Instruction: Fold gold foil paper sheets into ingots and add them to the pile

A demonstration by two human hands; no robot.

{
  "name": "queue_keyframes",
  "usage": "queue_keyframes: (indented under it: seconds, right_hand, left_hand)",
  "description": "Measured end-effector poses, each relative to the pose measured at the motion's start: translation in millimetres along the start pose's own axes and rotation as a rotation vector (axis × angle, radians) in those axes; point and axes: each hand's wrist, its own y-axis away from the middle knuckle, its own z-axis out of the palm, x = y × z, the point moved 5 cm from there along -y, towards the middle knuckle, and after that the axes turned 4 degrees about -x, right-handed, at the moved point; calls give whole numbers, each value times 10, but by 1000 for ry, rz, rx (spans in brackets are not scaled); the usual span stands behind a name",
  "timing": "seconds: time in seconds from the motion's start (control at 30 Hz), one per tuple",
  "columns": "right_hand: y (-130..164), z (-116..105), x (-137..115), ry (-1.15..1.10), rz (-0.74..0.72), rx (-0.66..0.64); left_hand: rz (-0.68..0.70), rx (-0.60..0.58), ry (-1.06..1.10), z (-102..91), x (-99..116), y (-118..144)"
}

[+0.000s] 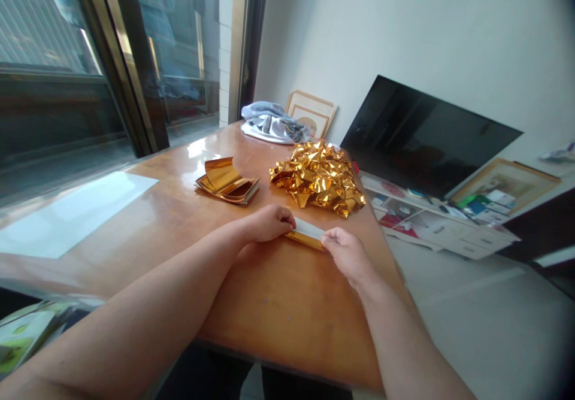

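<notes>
Between my two hands is a sheet of gold foil paper (pixel 306 234), its white back facing up and a gold strip folded along the near edge. My left hand (pixel 271 223) pinches its left end, and my right hand (pixel 345 252) grips the right end between thumb and fingers. Just beyond the sheet lies a heap of folded gold paper pieces (pixel 321 175). To the left of that heap rests a stack of flat gold foil sheets (pixel 224 183), the top ones curling upward.
All this is on a glossy wooden table (pixel 287 304). A white sheet (pixel 76 211) lies at its left, and bundled grey cloth (pixel 272 121) sits at the far end. Beyond the right edge stand a white cabinet (pixel 444 232) and a television (pixel 426 136).
</notes>
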Motion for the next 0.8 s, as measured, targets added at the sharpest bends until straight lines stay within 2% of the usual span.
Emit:
queue_keyframes:
  seconds: [0.17,0.37,0.8]
  right_hand:
    - [-45,14,93,101,-26,-16]
    - [-79,42,199,285,-78,-51]
    - [-37,59,161,357,-127,-82]
  left_hand:
    - [-22,-1,-28,19,34,33]
    - [-45,14,-161,30,59,45]
    - [-83,18,-273,11,93,63]
